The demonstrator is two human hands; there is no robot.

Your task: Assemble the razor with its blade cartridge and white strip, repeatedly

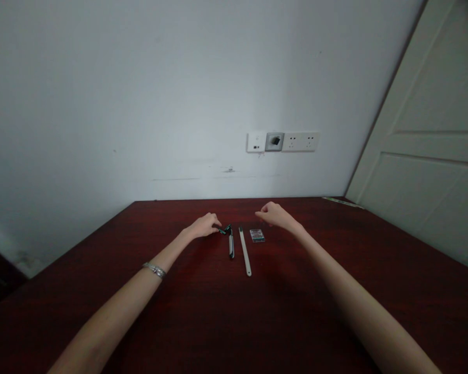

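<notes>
My left hand (206, 226) is closed, its fingertips on a small dark green piece (222, 231) whose kind I cannot make out. Just right of that piece lies a razor (231, 246) with a grey and black handle, its head pointing away from me. A long off-white toothbrush (245, 253) with dark bristles rests beside the razor. Further right is a small clear plastic case (257, 236), lying flat. My right hand (275, 214) is beyond and right of the case, fingers curled together; anything inside them is hidden.
All of this lies on a dark red wooden table (203, 311) set against a white wall with sockets (300, 142). A thin patterned strip (343, 202) lies at the far right edge, near a pale panelled door (425, 140). A silver bracelet (155, 270) circles my left wrist.
</notes>
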